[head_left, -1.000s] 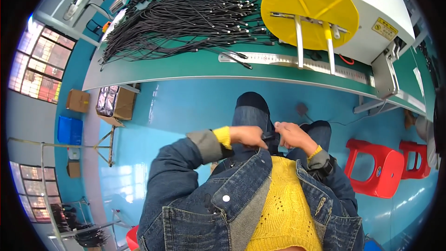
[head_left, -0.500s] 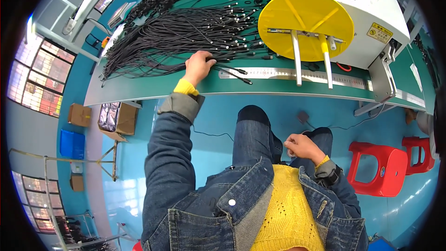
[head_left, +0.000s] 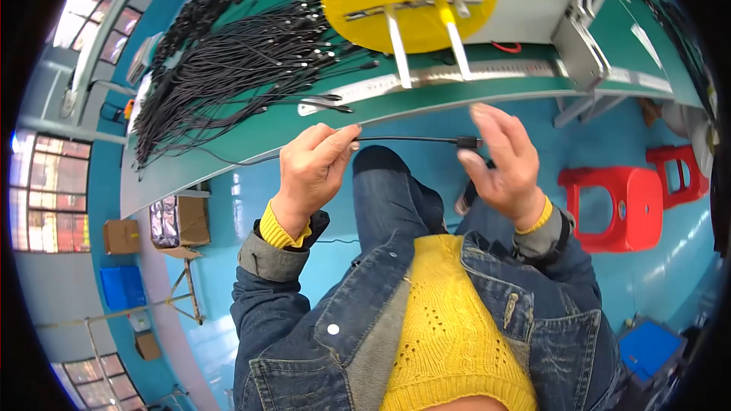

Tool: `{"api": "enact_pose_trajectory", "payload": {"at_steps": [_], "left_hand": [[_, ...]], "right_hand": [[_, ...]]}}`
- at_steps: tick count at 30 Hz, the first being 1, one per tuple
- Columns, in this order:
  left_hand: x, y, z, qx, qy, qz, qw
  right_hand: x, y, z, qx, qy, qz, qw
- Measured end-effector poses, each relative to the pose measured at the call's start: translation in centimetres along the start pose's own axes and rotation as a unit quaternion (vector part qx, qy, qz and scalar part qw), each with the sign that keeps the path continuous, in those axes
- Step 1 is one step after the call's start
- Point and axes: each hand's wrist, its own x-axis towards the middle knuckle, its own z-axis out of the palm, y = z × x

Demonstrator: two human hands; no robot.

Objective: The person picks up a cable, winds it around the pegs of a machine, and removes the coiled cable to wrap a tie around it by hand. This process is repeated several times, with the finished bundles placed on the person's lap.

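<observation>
A thin black cable (head_left: pixel 411 138) stretches sideways in front of the table edge. Its near stretch is pinched between thumb and forefinger of my left hand (head_left: pixel 311 171), while the rest trails left toward the table. At the cable's right end is a black plug (head_left: pixel 467 142). My right hand (head_left: pixel 509 171) is around this plug with thumb and fingers apart, not closed on it. Beyond my left hand lies a large bundle of black cables (head_left: pixel 228 68) with many connector ends pointing right. Two loose cable ends (head_left: pixel 327 103) rest by a steel ruler's left end.
A white machine (head_left: pixel 525 7) with a yellow disc (head_left: pixel 411 30) and two projecting rods stands at the back of the green table (head_left: pixel 426 99). The long steel ruler (head_left: pixel 525 68) runs below it. Red stools (head_left: pixel 640 209) stand at right, cardboard boxes (head_left: pixel 190 221) at left.
My left hand has drawn a cable from the bundle toward me, off the table edge. My right hand has risen from my lap and opened near the plug. The view has shifted.
</observation>
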Motion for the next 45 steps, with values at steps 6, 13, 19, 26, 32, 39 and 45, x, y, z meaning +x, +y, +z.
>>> {"api": "enact_pose_trajectory", "payload": {"at_steps": [6,13,19,26,32,39,45], "left_hand": [[2.7,2.4,1.1,-0.074,-0.032,-0.027,0.996],[7.9,3.1,2.3,-0.103,0.101,-0.024,0.989],[9.5,-0.3,5.1,-0.209,0.126,-0.105,0.964],[11.1,-1.2,5.7,-0.203,0.123,-0.137,0.962],[10.4,-1.8,6.2,-0.233,0.15,-0.145,0.95],[8.7,-2.5,6.3,-0.247,0.153,-0.174,0.941],[8.6,-2.7,6.4,-0.235,0.156,-0.171,0.944]], "right_hand": [[0.1,1.4,-1.4,-0.114,-0.035,-0.032,0.992],[4.5,3.4,-1.4,-0.166,0.067,-0.052,0.982],[5.7,6.5,3.0,-0.058,0.13,0.11,0.984],[7.1,8.6,4.4,-0.024,0.12,0.216,0.969],[4.2,7.9,3.7,-0.021,0.114,0.225,0.968],[-6.3,5.9,1.3,-0.01,-0.063,0.309,0.949],[-9.8,4.7,-1.7,-0.018,-0.183,0.417,0.89]]}}
